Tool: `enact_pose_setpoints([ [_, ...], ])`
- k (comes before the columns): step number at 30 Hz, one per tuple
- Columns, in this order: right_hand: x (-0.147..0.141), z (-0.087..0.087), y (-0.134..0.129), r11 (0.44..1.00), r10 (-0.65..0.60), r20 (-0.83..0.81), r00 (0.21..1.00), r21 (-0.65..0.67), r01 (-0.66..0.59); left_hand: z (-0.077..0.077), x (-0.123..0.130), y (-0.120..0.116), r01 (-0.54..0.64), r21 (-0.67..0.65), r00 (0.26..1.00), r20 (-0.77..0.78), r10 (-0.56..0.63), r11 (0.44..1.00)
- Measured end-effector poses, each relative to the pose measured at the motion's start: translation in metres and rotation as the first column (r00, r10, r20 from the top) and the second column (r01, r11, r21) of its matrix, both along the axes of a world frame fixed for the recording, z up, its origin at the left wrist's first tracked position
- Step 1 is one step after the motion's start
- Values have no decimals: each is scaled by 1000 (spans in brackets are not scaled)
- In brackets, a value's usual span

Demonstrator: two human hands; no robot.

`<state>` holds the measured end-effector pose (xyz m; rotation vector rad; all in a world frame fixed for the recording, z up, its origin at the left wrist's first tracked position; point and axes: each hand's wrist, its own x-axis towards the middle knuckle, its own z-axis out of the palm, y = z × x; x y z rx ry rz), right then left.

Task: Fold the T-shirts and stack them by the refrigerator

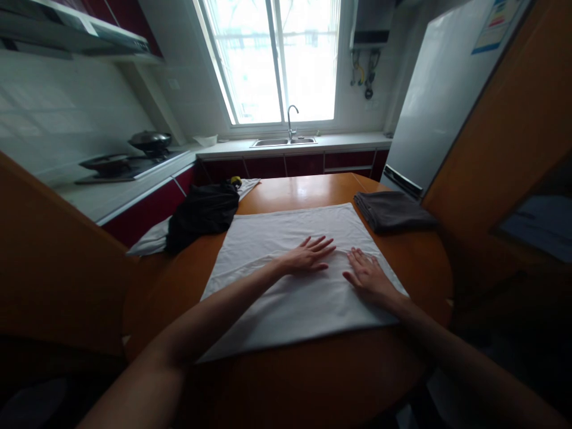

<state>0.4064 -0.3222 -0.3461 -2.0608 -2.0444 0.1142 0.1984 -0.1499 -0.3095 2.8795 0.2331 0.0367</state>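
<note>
A white cloth (286,310) lies spread on the round wooden table (313,378), with faint creases running across it. My left hand (308,256) rests palm down just right of the cloth's middle, its fingers spread. Close to its right, my right hand (366,275) lies on the cloth's right part, fingers stretched out and the thumb apart. The two hands do not touch, and neither holds anything. A small ridge in the fabric shows between them.
A folded dark grey cloth (391,211) lies at the table's back right. Black fabric (203,211) and white fabric (154,238) are heaped at the left edge, beside a small yellow and black object (235,181). Beyond are a sink (272,142) and a stove (134,167).
</note>
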Motion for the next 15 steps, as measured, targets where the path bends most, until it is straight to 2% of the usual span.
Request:
enact_pose_setpoints([
  [2, 4, 3, -7, 998, -10, -10, 1000, 67, 10, 22, -17, -1, -54, -5, 997, 59, 54, 999],
  [4, 11, 6, -17, 991, 7, -23, 1000, 131, -4, 44, -48, -4, -126, -16, 984, 121, 127, 992],
  [6, 18, 6, -28, 983, 23, -41, 999, 183, -15, 56, -91, -13, -221, -32, 963, 152, 223, 975],
  [7, 21, 3, -33, 978, 21, -52, 998, 206, -9, 56, -114, -20, -290, -36, 941, 169, 292, 956],
  [9, 21, -5, -39, 971, 6, -68, 998, 240, 10, 45, -160, -39, -446, -28, 875, 196, 443, 895],
  [11, 17, -16, -42, 970, -3, -56, 998, 244, 17, 24, -199, -59, -558, 3, 819, 162, 550, 830],
  [13, 12, -24, -43, 974, 1, -23, 1000, 226, 5, 3, -227, -76, -598, 45, 799, 116, 590, 800],
  [15, 10, -27, -43, 974, 1, 9, 1000, 228, -3, -8, -246, -87, -621, 44, 781, 119, 613, 783],
])
